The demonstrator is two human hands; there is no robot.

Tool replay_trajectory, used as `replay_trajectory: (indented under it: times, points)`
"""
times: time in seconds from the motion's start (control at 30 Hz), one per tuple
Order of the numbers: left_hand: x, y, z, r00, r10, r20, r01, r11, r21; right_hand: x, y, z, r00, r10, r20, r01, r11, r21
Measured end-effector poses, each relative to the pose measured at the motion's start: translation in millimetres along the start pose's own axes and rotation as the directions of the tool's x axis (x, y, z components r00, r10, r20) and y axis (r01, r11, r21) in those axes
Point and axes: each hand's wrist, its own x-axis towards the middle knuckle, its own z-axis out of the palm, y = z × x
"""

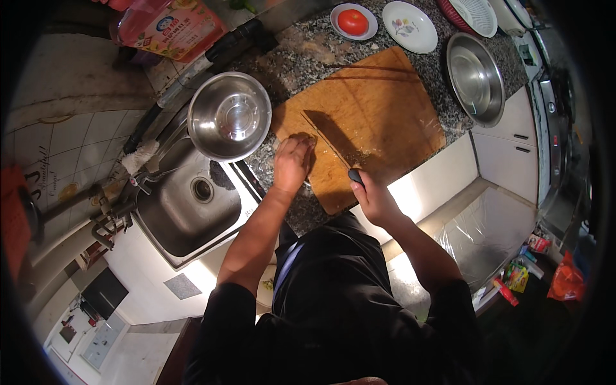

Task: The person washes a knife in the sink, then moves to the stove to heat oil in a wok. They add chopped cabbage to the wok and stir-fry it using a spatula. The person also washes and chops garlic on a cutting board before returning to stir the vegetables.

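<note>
My right hand (371, 197) is wrapped round the black handle of a kitchen knife (331, 147). Its blade stands nearly on edge over a wooden cutting board (404, 122) and points to the far left. At the board's left edge, my left hand (293, 163) has its fingers curled and pressed together, just left of the blade. A small yellowish bit shows by those fingertips; most of what they press on is hidden. Fine pale crumbs (359, 155) lie on the board to the right of the blade. Two thin chopsticks (372, 68) lie across its far part.
A shiny steel bowl (230, 117) stands left of the board, beside the sink (192, 218). Behind the board are a tomato (353, 22) in a small bowl and a white plate (409, 27). Another steel basin (475, 80) and a red-and-white colander (471, 16) stand at the right.
</note>
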Motion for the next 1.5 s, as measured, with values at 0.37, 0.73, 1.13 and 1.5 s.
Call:
replay_trajectory:
  times: [0.37,0.73,1.13,1.5]
  points:
    - [2.2,3.2,-7.9,0.997,-0.008,0.080,0.002,0.997,0.074,-10.3,-14.4,-3.9,0.986,0.131,0.099,-0.124,0.990,-0.066]
    - [2.2,0.6,-8.1,0.994,-0.023,0.104,0.015,0.997,0.075,-7.5,-12.3,0.5,0.999,0.042,0.018,-0.041,0.997,-0.067]
    - [5.9,-2.0,-4.7,0.999,0.016,0.051,-0.019,0.999,0.048,11.3,0.5,21.4,0.995,0.013,-0.098,-0.018,0.999,-0.045]
    - [2.5,-0.4,-8.3,0.993,-0.038,0.111,0.033,0.999,0.042,-2.4,-13.2,10.9,1.000,-0.004,0.014,0.005,0.995,-0.104]
